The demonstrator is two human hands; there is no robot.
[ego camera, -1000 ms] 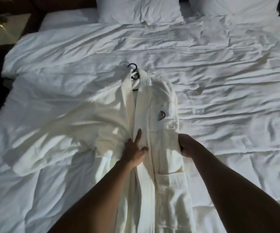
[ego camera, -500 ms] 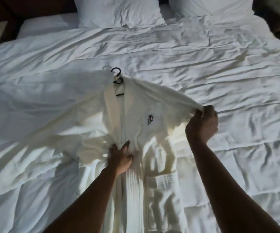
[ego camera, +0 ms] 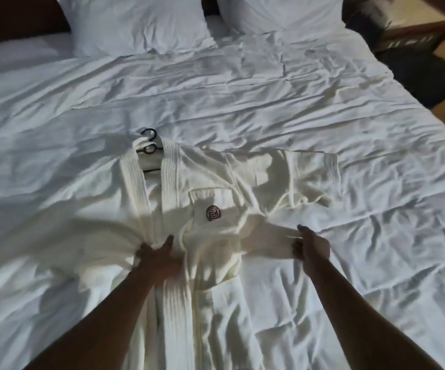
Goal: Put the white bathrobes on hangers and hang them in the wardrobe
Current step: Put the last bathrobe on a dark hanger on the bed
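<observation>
**Bathrobe spread on the bed, both hands on its waist**

Bathrobe (ego camera: 210, 236), white and ribbed along the collar bands, lies front-up on the rumpled white duvet (ego camera: 322, 116) of a bed, seen from the head camera. A black hanger (ego camera: 150, 145) sits inside the neck, its hook poking out above the collar and its bar showing as a dark line between the two lapels. One sleeve is laid out sideways toward the bed's right edge. On the chest pocket sits a small round dark emblem (ego camera: 212, 213) made of wavy lines; no lettering can be read on it.

The left hand (ego camera: 157, 256) grips a bunch of the robe's front at the waist, fingers curled into the gathered cloth, thumb up against the collar band. The right hand (ego camera: 310, 248) pinches the robe's side edge between thumb and fingers, the cloth drawn taut toward the middle.

Two white pillows (ego camera: 136, 22) stand at the head of the bed. A dark wooden bedside table (ego camera: 413, 36) shows at the top right corner, blurred.
</observation>
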